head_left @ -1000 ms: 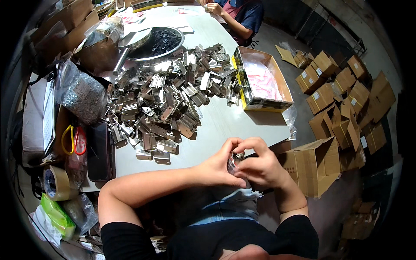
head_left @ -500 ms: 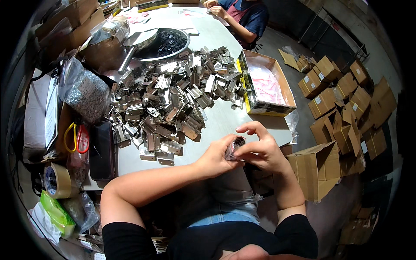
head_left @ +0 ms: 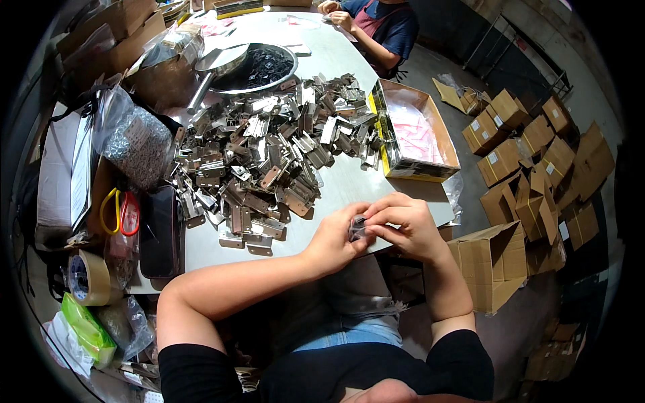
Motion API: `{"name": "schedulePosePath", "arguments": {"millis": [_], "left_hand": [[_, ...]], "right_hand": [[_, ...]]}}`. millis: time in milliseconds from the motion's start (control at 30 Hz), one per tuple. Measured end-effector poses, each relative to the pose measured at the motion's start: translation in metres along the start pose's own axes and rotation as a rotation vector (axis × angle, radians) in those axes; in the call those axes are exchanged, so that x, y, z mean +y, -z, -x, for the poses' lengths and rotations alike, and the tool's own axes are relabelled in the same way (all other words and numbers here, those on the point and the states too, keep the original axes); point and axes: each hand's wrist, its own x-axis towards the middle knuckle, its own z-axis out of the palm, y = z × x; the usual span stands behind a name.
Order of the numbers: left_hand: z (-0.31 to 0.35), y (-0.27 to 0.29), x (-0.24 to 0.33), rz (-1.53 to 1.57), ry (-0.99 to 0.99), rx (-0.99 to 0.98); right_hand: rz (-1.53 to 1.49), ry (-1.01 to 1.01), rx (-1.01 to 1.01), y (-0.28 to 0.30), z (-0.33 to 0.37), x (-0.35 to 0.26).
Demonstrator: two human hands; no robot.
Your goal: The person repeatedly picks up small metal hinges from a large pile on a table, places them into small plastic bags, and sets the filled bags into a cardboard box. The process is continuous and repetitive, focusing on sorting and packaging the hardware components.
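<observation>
Close to the table's front edge, my left hand (head_left: 336, 236) is wrapped round a small clear plastic bag (head_left: 357, 228) with greyish, shiny contents; its lower part is hidden in the palm. My right hand (head_left: 406, 226) pinches the bag's open-looking end between thumb and fingertips, right against the left hand. Beyond my hands spreads a large heap of bent metal brackets (head_left: 269, 151) with drilled holes. To its right stands a shallow open carton (head_left: 423, 171) with yellow-and-black sides, holding flat clear bags with pink markings (head_left: 411, 131).
A steel bowl (head_left: 293, 72) of small dark parts sits behind the heap. Along the left lie a bag of small metal pieces (head_left: 138, 158), scissors (head_left: 111, 213), a dark phone-like case (head_left: 160, 232) and a tape roll (head_left: 87, 277). Cardboard boxes (head_left: 500, 265) crowd the right floor. Another person (head_left: 379, 30) works at the far end.
My right hand's raised fingers have come down and closed on the end of the bag. The left hand keeps its hold almost in place.
</observation>
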Motion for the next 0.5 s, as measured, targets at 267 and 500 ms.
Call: {"name": "schedulePosePath", "arguments": {"millis": [267, 500], "left_hand": [[0.0, -0.005, -0.004, 0.257, -0.042, 0.197], [0.001, 0.002, 0.004, 0.07, -0.104, 0.254]], "right_hand": [[-0.066, -0.12, 0.08, 0.0, 0.006, 0.013], [-0.151, -0.269, 0.073, -0.003, 0.003, 0.007]]}}
